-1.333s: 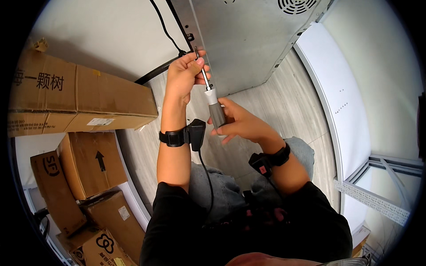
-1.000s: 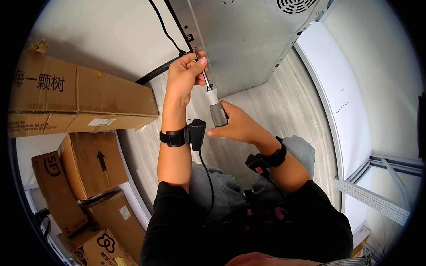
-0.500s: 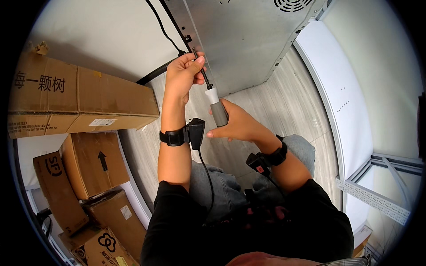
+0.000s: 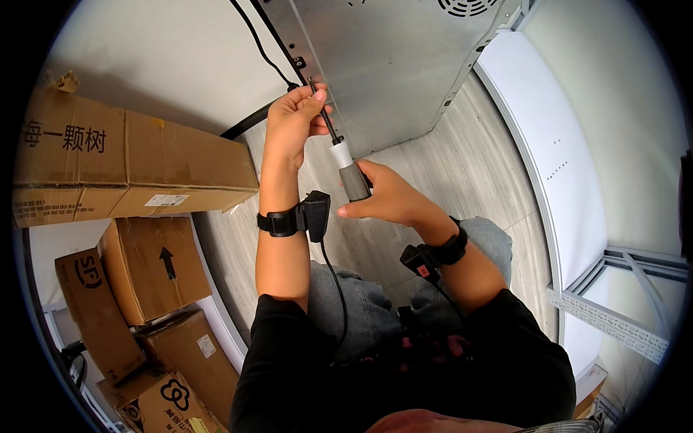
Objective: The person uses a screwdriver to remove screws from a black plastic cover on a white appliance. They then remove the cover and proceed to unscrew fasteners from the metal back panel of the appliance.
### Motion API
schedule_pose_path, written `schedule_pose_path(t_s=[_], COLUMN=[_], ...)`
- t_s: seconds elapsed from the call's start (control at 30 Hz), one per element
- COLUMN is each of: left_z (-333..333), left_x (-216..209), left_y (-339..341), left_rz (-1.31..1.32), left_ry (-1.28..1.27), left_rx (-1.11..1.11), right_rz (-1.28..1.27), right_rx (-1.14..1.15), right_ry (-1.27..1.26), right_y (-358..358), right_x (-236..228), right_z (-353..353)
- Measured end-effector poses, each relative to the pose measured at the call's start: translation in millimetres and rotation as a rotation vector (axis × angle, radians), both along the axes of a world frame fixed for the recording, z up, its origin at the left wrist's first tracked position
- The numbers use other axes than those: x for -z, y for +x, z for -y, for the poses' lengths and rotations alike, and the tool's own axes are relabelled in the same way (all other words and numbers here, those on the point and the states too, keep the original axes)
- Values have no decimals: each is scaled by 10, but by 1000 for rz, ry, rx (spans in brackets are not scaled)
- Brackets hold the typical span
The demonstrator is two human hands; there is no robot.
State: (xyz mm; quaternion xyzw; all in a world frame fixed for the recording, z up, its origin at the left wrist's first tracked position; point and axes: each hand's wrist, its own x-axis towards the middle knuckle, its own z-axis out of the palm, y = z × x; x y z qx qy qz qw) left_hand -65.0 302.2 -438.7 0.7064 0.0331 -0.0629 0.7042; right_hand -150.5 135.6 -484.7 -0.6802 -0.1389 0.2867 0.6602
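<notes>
A screwdriver with a grey and white handle (image 4: 353, 182) and a dark shaft lies between my two hands, its tip pointing up and away toward the metal panel (image 4: 390, 79). My left hand (image 4: 297, 119) pinches the shaft close to the tip with thumb and fingers. Around the grey end of the handle, my right hand (image 4: 390, 193) is closed, thumb on the near side and the other fingers partly hidden. The tip is beside the panel's left edge; whether it touches is unclear. A small dark fitting (image 4: 299, 63) sits on that edge just beyond.
A black cable (image 4: 261, 47) runs down the wall left of the panel. Cardboard boxes (image 4: 188, 155) are stacked at my left. On the right stand a white curved-looking board (image 4: 552, 151) and a perforated metal rail (image 4: 610, 325). Pale wood-look flooring (image 4: 491, 166) lies below.
The screwdriver and both hands have shifted very slightly left, with the handle end a little farther from me. Both grips stay the same.
</notes>
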Motion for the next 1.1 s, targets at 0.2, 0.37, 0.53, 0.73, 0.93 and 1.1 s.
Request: schedule_pose_path(t_s=[0.2, 0.37, 0.53, 0.73, 0.93, 1.1], left_z=[0, 18, 130, 148, 126, 72], left_x=[49, 3, 3, 3, -38, -98], left_y=[7, -4, 11, 20, -24, -130], left_rz=[-4, -21, 14, -19, -42, -34], left_ry=[-69, -106, -80, -72, -122, -149], left_rx=[-23, -40, -176, -205, -139, -125], right_rz=[-148, -176, -61, 247, 296, 148], right_rx=[28, 72, 114, 267, 276, 204], right_ry=[221, 208, 42, -86, -70, -75], right_y=[-53, -39, -54, -120, -141, -79], right_x=[22, 28, 56, 131, 194, 205], right_z=[36, 58, 55, 1, 27, 95])
